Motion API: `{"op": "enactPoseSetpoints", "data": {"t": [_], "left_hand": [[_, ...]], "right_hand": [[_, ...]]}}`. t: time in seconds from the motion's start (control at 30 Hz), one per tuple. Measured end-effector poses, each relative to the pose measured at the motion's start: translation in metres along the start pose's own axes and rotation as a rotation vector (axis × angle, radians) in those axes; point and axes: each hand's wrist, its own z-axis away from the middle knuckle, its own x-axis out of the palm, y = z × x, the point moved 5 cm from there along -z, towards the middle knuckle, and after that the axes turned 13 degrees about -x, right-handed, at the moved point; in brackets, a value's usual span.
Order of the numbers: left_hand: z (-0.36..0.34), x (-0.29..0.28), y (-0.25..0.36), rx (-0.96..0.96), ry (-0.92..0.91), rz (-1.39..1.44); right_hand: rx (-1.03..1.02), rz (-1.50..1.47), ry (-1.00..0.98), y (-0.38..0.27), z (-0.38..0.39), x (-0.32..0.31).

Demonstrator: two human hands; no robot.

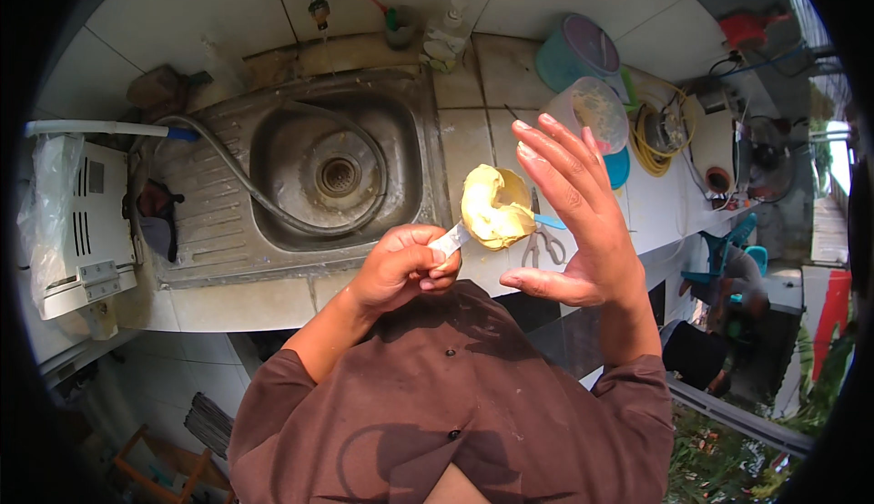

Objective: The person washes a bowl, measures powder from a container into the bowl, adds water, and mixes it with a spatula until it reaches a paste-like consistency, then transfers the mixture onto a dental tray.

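Observation:
My left hand [411, 265] is closed round the flat, pale handle [451, 241] of a scoop-like utensil. A soft, creamy yellow mass [496, 208] is heaped on its head, hiding most of its shape. To the right of the mass, my right hand [575, 213] is raised with its fingers and thumb spread. Nothing is in it, and its fingertips look shiny. Behind the utensil, on the tiled counter, lie scissors [546, 247] and a light blue strip-like thing [549, 221], partly covered.
A steel sink [419, 140] with a grey hose [246, 193] in it lies to the left, under a tap [319, 8]. Farther right stand a translucent tub [612, 108], a teal container [551, 62] and a coiled yellow cable [645, 153]. People [696, 349] are below, right.

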Motion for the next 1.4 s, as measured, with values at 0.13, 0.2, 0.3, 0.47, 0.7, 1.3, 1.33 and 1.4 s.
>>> {"op": "enactPoseSetpoints", "data": {"t": [0.13,0.2,0.3,0.47,0.7,1.3,1.33,1.4], "left_hand": [[0.001,0.000,0.000,-0.041,0.032,-0.089],[0.001,0.002,-0.001,-0.056,0.048,-0.117],[0.001,0.001,-0.003,-0.070,-0.002,-0.153],[0.005,0.004,-0.002,-0.119,-0.078,-0.135],[0.011,0.003,0.005,-0.112,-0.059,-0.019],[0.008,0.007,0.012,-0.127,-0.042,-0.068],[0.007,0.008,0.013,-0.123,-0.022,-0.084],[0.006,0.010,0.014,-0.120,0.013,-0.116]], "right_hand": [[0.031,0.094,-0.166,0.004,-0.011,0.011],[0.021,0.103,-0.218,0.005,-0.017,0.014],[0.000,0.046,-0.284,0.009,-0.023,0.017],[0.047,-0.248,-0.266,0.034,-0.025,0.029],[-0.021,-0.288,-0.171,0.023,-0.016,0.013],[0.366,-0.923,-0.051,0.052,-0.018,0.041],[0.326,-0.947,-0.014,0.052,-0.018,0.040],[0.210,-0.952,0.053,0.052,-0.017,0.038]]}}
